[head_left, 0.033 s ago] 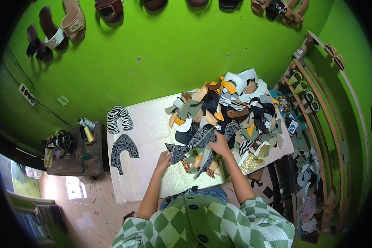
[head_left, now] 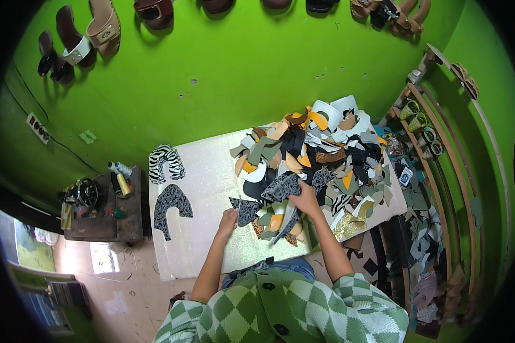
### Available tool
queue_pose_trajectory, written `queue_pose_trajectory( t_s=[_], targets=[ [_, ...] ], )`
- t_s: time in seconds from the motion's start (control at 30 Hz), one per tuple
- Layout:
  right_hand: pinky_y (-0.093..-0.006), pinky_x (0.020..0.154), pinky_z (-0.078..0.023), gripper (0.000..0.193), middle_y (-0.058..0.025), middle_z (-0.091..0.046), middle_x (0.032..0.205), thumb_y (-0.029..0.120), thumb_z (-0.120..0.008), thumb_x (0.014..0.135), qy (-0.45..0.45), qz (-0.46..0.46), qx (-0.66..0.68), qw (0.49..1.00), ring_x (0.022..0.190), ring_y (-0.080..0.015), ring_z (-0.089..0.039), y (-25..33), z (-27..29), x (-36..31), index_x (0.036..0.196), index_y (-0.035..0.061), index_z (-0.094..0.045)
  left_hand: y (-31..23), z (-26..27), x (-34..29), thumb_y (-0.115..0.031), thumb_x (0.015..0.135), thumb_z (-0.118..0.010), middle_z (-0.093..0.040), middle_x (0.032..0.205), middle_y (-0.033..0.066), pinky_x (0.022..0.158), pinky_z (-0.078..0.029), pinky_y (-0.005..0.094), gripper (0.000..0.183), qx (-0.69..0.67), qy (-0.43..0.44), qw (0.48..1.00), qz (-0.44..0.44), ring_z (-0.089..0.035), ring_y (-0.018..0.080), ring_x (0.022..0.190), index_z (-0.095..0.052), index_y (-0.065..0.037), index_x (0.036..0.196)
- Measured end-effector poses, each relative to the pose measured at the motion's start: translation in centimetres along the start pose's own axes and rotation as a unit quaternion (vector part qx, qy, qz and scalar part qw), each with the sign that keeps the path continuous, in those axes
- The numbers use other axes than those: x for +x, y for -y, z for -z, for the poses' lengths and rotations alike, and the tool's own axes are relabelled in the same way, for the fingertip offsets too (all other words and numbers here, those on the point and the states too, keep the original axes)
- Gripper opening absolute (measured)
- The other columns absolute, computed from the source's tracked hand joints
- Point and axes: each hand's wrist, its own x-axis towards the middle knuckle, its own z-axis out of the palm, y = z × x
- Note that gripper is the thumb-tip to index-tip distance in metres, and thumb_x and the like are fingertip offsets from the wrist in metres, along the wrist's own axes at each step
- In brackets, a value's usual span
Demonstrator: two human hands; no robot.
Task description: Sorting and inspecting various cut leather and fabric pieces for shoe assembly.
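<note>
My left hand (head_left: 228,220) is closed at the edge of a grey-and-black patterned scrap (head_left: 248,212) over the near side of the table. A larger piece in the same pattern (head_left: 281,187) is gripped by my right hand (head_left: 305,199), at the front of a heap of offcuts (head_left: 292,143). Between my hands, a narrow patterned strip (head_left: 288,226) hangs or lies at a slant; I cannot tell which. To the left lie a curved grey-and-black patterned piece (head_left: 171,206) and, above it, a stack of zebra-striped curved pieces (head_left: 166,164).
The white table (head_left: 206,160) stands against a green wall. A sewing machine (head_left: 87,193) and thread spools (head_left: 122,182) are on a dark bench at left. Sandals (head_left: 104,28) hang along the wall. On the right is a wooden rack (head_left: 435,166), with scraps (head_left: 426,234) heaped nearby.
</note>
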Motion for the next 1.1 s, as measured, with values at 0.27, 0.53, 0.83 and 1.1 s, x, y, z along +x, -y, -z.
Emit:
queue_pose_trajectory(
  t_s=[0.27, 0.53, 0.83, 1.1],
  targets=[
    [-0.0391, 0.079, -0.047, 0.059, -0.0238, -0.063, 0.093, 0.022, -0.072, 0.064, -0.036, -0.017, -0.042, 0.998, 0.089, -0.0372, -0.061, -0.5, 1.6, -0.4, 0.113, -0.0054, -0.053, -1.6, -3.0, -1.3, -0.030, 0.092, -0.050, -0.057, 0.109, 0.0070, 0.076, -0.050, 0.0362, 0.039, -0.123, -0.036, 0.991, 0.032, -0.059, 0.0187, 0.096, -0.039, -0.008, 0.122],
    [-0.0330, 0.082, -0.045, 0.059, -0.0191, -0.061, 0.102, 0.015, -0.069, 0.066, 0.208, 0.055, 0.034, 0.976, 0.091, -0.0291, -0.061, 0.4, 2.0, -0.4, 0.118, 0.0017, -0.046, -6.2, -0.6, 1.1, -0.020, 0.092, -0.051, -0.050, 0.124, 0.0124, 0.085, -0.046, 0.0340, 0.050, -0.103, -0.040, 0.974, -0.197, -0.054, 0.0205, 0.104, -0.031, -0.008, 0.135],
    [-0.0325, 0.090, -0.042, 0.062, -0.0167, -0.057, 0.117, 0.026, -0.073, 0.074, 0.401, 0.198, 0.091, 0.890, 0.104, -0.0228, -0.056, 3.7, -4.8, -0.5, 0.126, 0.0034, -0.048, -7.8, 0.6, -3.2, -0.026, 0.091, -0.051, -0.055, 0.113, 0.0130, 0.084, -0.047, 0.0282, 0.050, -0.073, 0.206, 0.975, -0.036, -0.057, 0.0188, 0.098, -0.034, -0.003, 0.132],
    [-0.0395, 0.090, -0.040, 0.033, -0.0127, -0.049, 0.106, 0.022, -0.065, 0.077, 0.209, 0.163, -0.087, 0.960, 0.106, -0.0308, -0.047, 1.2, -13.4, 0.4, 0.107, 0.0103, -0.057, 3.9, 5.6, -4.9, -0.004, 0.067, -0.071, -0.058, 0.105, 0.0176, 0.080, -0.046, 0.0358, 0.055, 0.219, -0.062, 0.960, -0.160, -0.058, 0.0306, 0.095, -0.050, -0.010, 0.117]
  ],
)
